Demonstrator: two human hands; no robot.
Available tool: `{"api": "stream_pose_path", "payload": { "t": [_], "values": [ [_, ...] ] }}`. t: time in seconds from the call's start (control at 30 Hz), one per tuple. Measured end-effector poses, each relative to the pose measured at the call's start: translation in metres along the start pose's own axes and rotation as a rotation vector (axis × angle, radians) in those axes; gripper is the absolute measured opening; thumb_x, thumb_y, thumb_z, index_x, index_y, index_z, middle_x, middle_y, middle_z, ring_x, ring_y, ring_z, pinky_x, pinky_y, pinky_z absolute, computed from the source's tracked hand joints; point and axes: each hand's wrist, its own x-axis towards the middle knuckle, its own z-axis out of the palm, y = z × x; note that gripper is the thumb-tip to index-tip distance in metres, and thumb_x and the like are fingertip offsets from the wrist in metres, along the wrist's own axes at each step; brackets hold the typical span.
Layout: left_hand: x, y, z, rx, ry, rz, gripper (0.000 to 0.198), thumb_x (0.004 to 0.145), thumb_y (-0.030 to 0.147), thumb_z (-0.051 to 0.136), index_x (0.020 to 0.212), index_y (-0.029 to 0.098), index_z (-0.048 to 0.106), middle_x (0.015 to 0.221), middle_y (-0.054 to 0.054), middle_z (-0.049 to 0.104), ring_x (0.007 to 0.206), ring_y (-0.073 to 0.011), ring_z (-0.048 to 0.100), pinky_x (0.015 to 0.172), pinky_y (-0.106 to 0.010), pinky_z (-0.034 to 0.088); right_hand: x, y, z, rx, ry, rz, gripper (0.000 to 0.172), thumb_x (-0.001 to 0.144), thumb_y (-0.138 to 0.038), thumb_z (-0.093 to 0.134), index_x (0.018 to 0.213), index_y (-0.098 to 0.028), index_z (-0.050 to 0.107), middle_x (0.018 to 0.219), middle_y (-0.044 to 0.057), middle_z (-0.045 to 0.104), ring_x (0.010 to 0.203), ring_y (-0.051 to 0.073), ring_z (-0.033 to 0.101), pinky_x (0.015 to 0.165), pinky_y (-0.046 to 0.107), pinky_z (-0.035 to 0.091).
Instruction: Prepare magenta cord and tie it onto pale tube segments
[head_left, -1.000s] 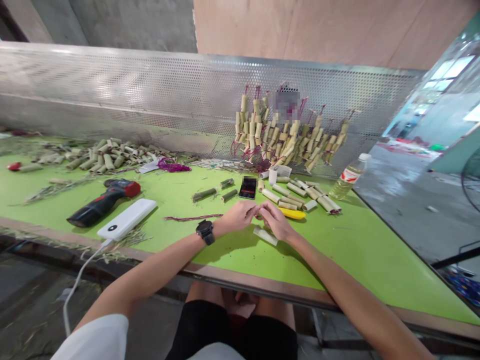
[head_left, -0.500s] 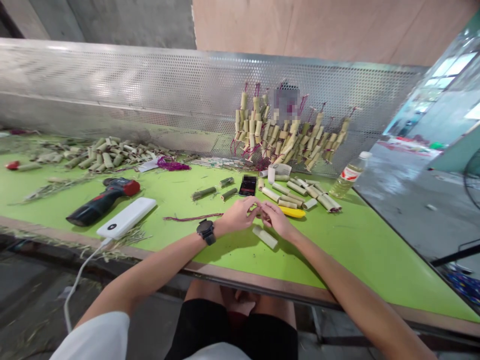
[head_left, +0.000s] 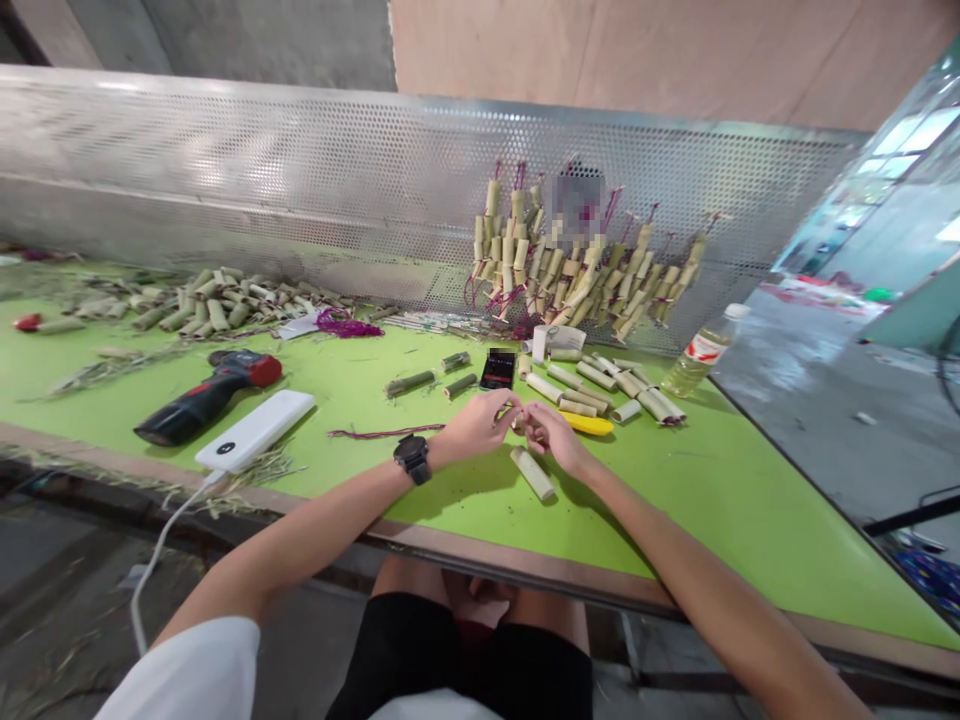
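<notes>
Over the middle of the green table, my left hand point(head_left: 489, 424) and my right hand point(head_left: 553, 436) meet at their fingertips. Both are closed in a pinch; what lies between the fingers is too small and covered to make out. A dark red cord point(head_left: 386, 434) runs along the tabletop from the left and disappears behind my left hand. Just below my right fingers lies a pale bamboo tube point(head_left: 532, 474), slanting down to the right. Beside my right hand rests a yellow tool handle point(head_left: 587, 424), partly hidden by that hand.
Short bamboo tubes point(head_left: 598, 374) and a phone point(head_left: 497, 369) lie beyond my hands. A bottle point(head_left: 703, 352) stands right. A drill point(head_left: 210, 395) and a white power bank point(head_left: 256, 430) sit left, before a tube pile point(head_left: 217, 316). Strung bamboo pieces point(head_left: 574, 270) hang on the perforated metal panel point(head_left: 315, 200).
The pale bamboo tube has turned to a steeper slant, its upper end shifting right. My fingertips have moved slightly, still close together. The whole view has shifted a little.
</notes>
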Motion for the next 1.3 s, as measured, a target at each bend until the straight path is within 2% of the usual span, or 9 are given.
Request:
{"api": "stream_pose_path", "payload": {
  "t": [0.3, 0.57, 0.7, 0.87, 1.13, 1.3],
  "values": [
    [-0.001, 0.001, 0.000, -0.022, -0.036, -0.014, 0.028, 0.106, 0.033, 0.046, 0.097, 0.016, 0.066, 0.088, -0.010, 0.074, 0.073, -0.0190, 0.064, 0.064, -0.031, 0.046, -0.007, -0.010, 0.009, -0.105, -0.037, -0.067, 0.041, 0.091, -0.065, 0.066, 0.093, -0.025, 0.058, 0.073, -0.005, 0.049, 0.052, 0.008, 0.039, 0.048, 0.024, 0.028],
    [0.001, -0.001, 0.004, 0.005, -0.025, -0.059, 0.029, 0.106, 0.030, 0.049, 0.083, 0.017, 0.061, 0.077, -0.006, 0.067, 0.067, -0.0174, 0.059, 0.063, -0.029, 0.041, -0.003, -0.002, 0.003, -0.101, -0.056, -0.054, 0.043, 0.091, -0.067, 0.067, 0.094, -0.024, 0.061, 0.075, -0.005, 0.049, 0.053, 0.008, 0.038, 0.047, 0.024, 0.027],
    [0.001, 0.000, 0.005, 0.008, -0.036, -0.104, 0.026, 0.106, 0.029, 0.050, 0.084, 0.017, 0.060, 0.078, -0.005, 0.067, 0.069, -0.0178, 0.060, 0.064, -0.029, 0.042, 0.000, 0.005, 0.001, -0.080, -0.067, -0.027, 0.044, 0.091, -0.067, 0.067, 0.099, -0.024, 0.064, 0.079, -0.003, 0.053, 0.053, 0.008, 0.040, 0.047, 0.025, 0.028],
    [0.000, -0.002, 0.006, -0.028, -0.021, -0.108, 0.024, 0.105, 0.029, 0.049, 0.087, 0.018, 0.060, 0.083, -0.006, 0.070, 0.070, -0.0179, 0.061, 0.063, -0.030, 0.043, 0.003, 0.011, -0.002, 0.011, -0.052, -0.002, 0.040, 0.091, -0.063, 0.069, 0.103, -0.025, 0.065, 0.074, -0.004, 0.051, 0.052, 0.009, 0.036, 0.046, 0.025, 0.025],
    [0.000, 0.000, 0.007, -0.059, -0.035, -0.064, 0.024, 0.104, 0.036, 0.048, 0.091, 0.021, 0.062, 0.085, -0.010, 0.072, 0.071, -0.0230, 0.063, 0.064, -0.035, 0.045, 0.008, 0.009, -0.003, 0.120, -0.047, 0.058, 0.037, 0.090, -0.057, 0.068, 0.085, -0.022, 0.057, 0.068, -0.006, 0.045, 0.048, 0.007, 0.027, 0.044, 0.025, 0.018],
    [-0.002, 0.005, 0.005, -0.059, -0.034, -0.032, 0.019, 0.102, 0.031, 0.050, 0.101, 0.020, 0.065, 0.089, -0.009, 0.074, 0.074, -0.0224, 0.066, 0.063, -0.033, 0.045, 0.008, -0.001, 0.000, 0.188, -0.080, 0.146, 0.041, 0.084, -0.057, 0.068, 0.072, -0.023, 0.047, 0.057, -0.009, 0.031, 0.045, 0.007, 0.019, 0.042, 0.025, 0.013]
  ]
}}
